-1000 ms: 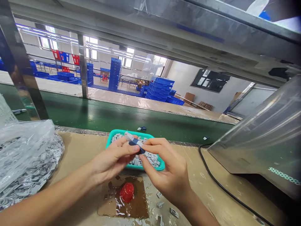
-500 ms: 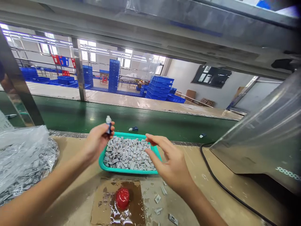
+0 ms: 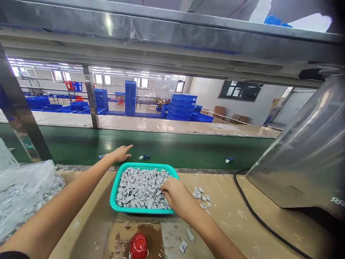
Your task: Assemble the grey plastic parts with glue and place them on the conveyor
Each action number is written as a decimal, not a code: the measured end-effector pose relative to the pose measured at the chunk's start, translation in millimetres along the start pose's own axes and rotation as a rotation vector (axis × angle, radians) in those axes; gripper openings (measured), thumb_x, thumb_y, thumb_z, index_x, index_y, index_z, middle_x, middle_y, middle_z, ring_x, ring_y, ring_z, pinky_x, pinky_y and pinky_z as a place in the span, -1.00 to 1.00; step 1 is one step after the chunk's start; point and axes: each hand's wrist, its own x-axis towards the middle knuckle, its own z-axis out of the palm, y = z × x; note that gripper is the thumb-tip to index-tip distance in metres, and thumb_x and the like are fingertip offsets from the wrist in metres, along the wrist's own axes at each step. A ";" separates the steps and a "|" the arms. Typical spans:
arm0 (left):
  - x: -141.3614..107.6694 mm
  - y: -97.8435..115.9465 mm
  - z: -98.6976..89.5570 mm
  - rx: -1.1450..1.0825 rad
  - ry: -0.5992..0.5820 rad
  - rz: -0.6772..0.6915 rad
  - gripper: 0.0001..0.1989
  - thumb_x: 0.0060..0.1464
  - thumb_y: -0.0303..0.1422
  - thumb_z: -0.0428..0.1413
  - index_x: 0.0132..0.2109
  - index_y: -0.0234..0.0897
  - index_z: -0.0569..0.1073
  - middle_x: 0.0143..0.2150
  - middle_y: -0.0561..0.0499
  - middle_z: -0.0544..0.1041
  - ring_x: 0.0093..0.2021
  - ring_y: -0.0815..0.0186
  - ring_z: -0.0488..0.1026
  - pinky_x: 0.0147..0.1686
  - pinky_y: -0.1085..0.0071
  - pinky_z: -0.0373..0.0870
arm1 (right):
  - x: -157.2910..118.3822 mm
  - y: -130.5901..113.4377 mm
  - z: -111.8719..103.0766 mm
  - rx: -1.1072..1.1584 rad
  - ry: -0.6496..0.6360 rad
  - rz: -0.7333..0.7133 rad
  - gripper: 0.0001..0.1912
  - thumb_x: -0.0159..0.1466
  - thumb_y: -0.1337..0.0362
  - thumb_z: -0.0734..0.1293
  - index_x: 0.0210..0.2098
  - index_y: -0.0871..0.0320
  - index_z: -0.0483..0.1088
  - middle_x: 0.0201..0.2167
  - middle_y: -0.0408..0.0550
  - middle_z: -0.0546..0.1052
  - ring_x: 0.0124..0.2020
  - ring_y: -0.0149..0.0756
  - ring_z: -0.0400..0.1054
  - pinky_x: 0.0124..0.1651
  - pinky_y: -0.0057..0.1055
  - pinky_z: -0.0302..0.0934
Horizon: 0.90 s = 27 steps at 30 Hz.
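My left hand (image 3: 122,154) reaches over the green conveyor belt (image 3: 167,147), index finger stretched out and nothing visible in it. A small dark blue part with a white tip (image 3: 145,157) lies on the belt just to its right. Another blue part (image 3: 101,157) shows partly behind my left wrist. My right hand (image 3: 175,194) is at the right side of a turquoise basket (image 3: 114,205), its fingers bent down into a heap of small grey plastic parts (image 3: 140,187). Its fingertips are among the parts, and what they pinch is hidden.
Loose grey pieces (image 3: 198,193) lie right of the basket. In front sits a wet red lump (image 3: 138,246) on brown cardboard (image 3: 118,230). A plastic bag of parts (image 3: 32,194) stands at left. A black cable (image 3: 250,208) and a metal panel (image 3: 293,154) are at right.
My left hand has let go of the dark blue part with the white tip and opened over the belt. My right hand has lowered from above the basket into the grey parts.
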 end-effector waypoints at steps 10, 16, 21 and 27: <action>16.7 30.8 5.3 -0.447 -0.043 0.099 -0.89 0.02 -0.37 0.06 -0.36 -0.37 0.37 -0.40 0.04 0.39 -0.32 0.35 0.36 -0.22 0.29 0.30 | -15.7 -4.9 -36.0 0.338 -0.065 0.144 -0.73 0.17 0.50 0.13 -0.32 0.16 0.42 -0.31 0.00 0.39 -0.31 -0.30 0.32 -0.25 -0.33 0.27; -50.9 46.7 -23.5 -0.999 0.082 -0.072 -0.87 -0.02 -0.47 -0.14 -0.27 -0.27 0.21 -0.50 0.12 0.22 -0.56 0.50 0.24 -0.46 0.51 0.25 | -6.5 -23.5 -37.6 0.675 0.024 0.140 -0.88 0.16 0.40 0.21 -0.37 0.15 0.37 -0.36 -0.05 0.33 -0.37 -0.38 0.32 -0.33 -0.42 0.31; -137.2 81.5 -23.5 -1.309 -0.265 -0.062 -0.78 -0.07 -0.35 0.05 -0.21 -0.29 0.29 -0.50 0.10 0.27 -0.63 0.57 0.05 -0.61 0.58 0.03 | 0.1 -54.9 -41.8 0.688 0.317 0.060 -0.93 0.13 0.40 0.28 -0.40 0.12 0.38 -0.43 -0.11 0.44 -0.34 -0.36 0.34 -0.26 -0.39 0.28; -173.3 89.1 -13.9 -1.222 -0.297 0.087 -0.80 -0.11 -0.28 0.16 -0.32 -0.27 0.40 -0.44 0.10 0.31 -0.49 0.52 0.17 -0.52 0.59 0.10 | -8.0 -76.6 -51.0 0.422 0.443 -0.168 -0.82 0.11 0.51 0.28 -0.40 0.11 0.40 -0.42 -0.13 0.48 -0.35 -0.39 0.35 -0.28 -0.40 0.27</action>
